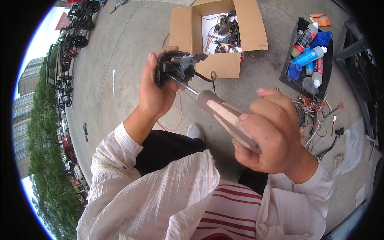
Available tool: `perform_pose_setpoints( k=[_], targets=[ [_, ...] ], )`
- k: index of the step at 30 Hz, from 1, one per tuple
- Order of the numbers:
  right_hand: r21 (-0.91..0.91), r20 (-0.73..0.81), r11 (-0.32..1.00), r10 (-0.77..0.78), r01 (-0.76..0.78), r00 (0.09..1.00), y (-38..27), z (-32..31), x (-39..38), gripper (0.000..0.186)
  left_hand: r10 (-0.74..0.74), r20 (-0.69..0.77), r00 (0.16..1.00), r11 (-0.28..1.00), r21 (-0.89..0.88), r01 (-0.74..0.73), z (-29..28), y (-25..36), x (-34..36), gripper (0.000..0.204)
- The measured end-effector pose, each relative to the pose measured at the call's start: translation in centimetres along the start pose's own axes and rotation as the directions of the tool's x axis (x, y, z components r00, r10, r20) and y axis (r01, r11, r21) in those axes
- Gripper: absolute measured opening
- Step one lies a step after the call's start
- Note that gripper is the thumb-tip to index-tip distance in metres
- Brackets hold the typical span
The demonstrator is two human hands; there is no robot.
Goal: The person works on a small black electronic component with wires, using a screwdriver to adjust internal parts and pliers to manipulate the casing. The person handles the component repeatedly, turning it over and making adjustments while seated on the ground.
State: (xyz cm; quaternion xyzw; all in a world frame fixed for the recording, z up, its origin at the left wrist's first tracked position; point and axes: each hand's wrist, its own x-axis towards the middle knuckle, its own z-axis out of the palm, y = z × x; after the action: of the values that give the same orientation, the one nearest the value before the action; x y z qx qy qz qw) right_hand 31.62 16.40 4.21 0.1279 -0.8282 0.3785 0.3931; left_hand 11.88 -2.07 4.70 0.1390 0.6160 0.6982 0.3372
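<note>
My left hand [154,86] is wrapped round a black plastic housing [176,66] with a broken-looking grey edge and a dark cable [206,79] hanging off its right side. What exactly the part is, I cannot make out. In my right hand [274,132] is a screwdriver [228,116] with a brown and beige handle, gripped by thumb and fingers. Its metal shaft slants up and left, and the tip goes into the housing's open side, where it is hidden. Both hands are held in front of me, above the concrete floor.
Beyond the housing stands an open cardboard box [186,30] of wires and parts. A black bin [289,82] at the right holds several bottles. Below it lie tangled wires [314,116] and a clear plastic bag [354,146]. A dark metal frame [354,52] borders the right.
</note>
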Motion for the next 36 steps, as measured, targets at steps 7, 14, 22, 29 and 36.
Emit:
perform_pose_setpoints(
  k=[7, 14, 22, 29, 36],
  targets=[
    [-0.133, 0.003, 0.991, -0.028, 0.028, 1.000, 0.3, -0.4, -0.2, 0.039, 0.014, 0.002, 1.000, 1.000, -0.007, -0.014, -0.2, 0.0, 0.0, 0.060],
    [-0.076, 0.034, 0.993, 0.089, -0.087, 0.995, -0.1, 0.0, -0.3, 0.042, 0.012, -0.010, 1.000, 1.000, -0.007, -0.012, -0.5, 0.0, 0.0, 0.061],
    [-0.121, -0.048, 0.991, -0.064, 0.058, 0.997, 0.9, 0.5, -0.4, 0.038, 0.013, -0.020, 1.000, 1.000, 0.010, -0.013, -0.4, 0.0, 0.1, 0.060],
    [-0.130, 0.114, 0.988, 0.099, -0.084, 0.989, -0.4, -1.0, -0.3, 0.039, 0.011, -0.017, 1.000, 1.000, 0.021, -0.010, -0.2, -0.1, -0.1, 0.059],
    [-0.101, -0.118, 0.988, -0.131, 0.119, 0.984, 0.9, 0.9, -0.5, 0.037, 0.010, -0.013, 1.000, 1.000, 0.026, -0.010, 0.0, -0.1, -0.1, 0.059]
  ],
)
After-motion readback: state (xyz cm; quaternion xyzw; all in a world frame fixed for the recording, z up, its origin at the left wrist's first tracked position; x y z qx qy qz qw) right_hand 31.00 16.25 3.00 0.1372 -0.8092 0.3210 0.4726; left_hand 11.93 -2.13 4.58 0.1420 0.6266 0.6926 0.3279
